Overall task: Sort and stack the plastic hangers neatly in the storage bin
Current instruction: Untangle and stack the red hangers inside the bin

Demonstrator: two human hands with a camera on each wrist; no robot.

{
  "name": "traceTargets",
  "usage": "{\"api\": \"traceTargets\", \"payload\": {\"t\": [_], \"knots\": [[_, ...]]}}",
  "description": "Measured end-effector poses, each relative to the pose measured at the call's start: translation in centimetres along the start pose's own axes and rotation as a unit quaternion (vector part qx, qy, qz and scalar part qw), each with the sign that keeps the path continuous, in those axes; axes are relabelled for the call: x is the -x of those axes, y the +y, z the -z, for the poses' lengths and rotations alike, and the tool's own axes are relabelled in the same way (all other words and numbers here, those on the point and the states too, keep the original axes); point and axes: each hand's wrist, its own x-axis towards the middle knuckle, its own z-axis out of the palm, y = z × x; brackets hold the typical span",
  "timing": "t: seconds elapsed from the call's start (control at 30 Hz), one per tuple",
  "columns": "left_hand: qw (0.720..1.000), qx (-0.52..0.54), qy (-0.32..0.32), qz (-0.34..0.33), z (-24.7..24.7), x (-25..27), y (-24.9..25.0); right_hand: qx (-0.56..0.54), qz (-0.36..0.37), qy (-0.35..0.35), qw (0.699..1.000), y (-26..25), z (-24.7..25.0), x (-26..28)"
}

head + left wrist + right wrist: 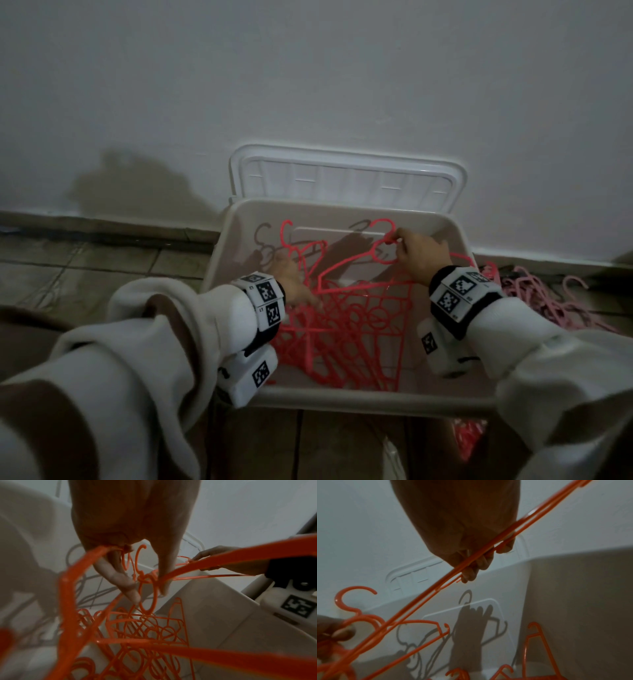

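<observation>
Storage bin (342, 397): beige, lid off, directly under both hands. White lid (346, 178) leans on the wall beyond the fingertips.

Red hangers (342, 329): loose heap in the bin, below and between the wrists, lying at mixed angles with hooks and bars crossing. Not yet stacked flat.

Raised hanger (346, 263): spans from one hand to the other above the heap, hook end toward the far wall.

Right hand (419, 255): fingers curled round the raised hanger near its neck; the right wrist view shows two thin bars across the fingers (471, 573), so it may hold more than one.

Left hand (294, 281): fingers extended down among the hooks, thumb and forefinger (123, 582) closing on a hook neck; firm grip cannot be confirmed.

Pink hangers (548, 301): pile on the floor, outward of the right wrist, outside the bin.

Risks, as judged:
- Hook of the raised hanger snags a bar below, dragging the heap up with it.
- Thin bars flex or snap if pulled against a tangle.
- Colours mix if pink goes in before red is squared.
</observation>
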Motion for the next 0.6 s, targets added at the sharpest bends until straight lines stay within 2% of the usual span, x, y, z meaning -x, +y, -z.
{"api": "traceTargets", "payload": {"t": [0.13,0.3,0.43,0.53,0.6], "knots": [[0.997,-0.059,0.033,-0.026,0.2,0.5,-0.2,0.052,0.045,0.015,0.998,-1.0,-0.3,0.3],[0.995,-0.048,0.068,-0.053,0.2,0.6,-0.4,0.113,0.112,0.056,0.986,-1.8,0.5,0.3],[0.992,-0.044,0.093,-0.078,0.1,0.8,-0.6,0.118,0.151,0.084,0.978,-2.3,1.3,0.4],[0.991,-0.008,0.100,-0.084,0.3,0.7,-0.8,0.167,0.209,0.052,0.962,-2.9,0.5,0.6],[0.992,0.018,0.098,-0.079,0.7,0.5,-1.2,0.172,0.212,0.021,0.962,-3.3,-0.5,0.8]]}}
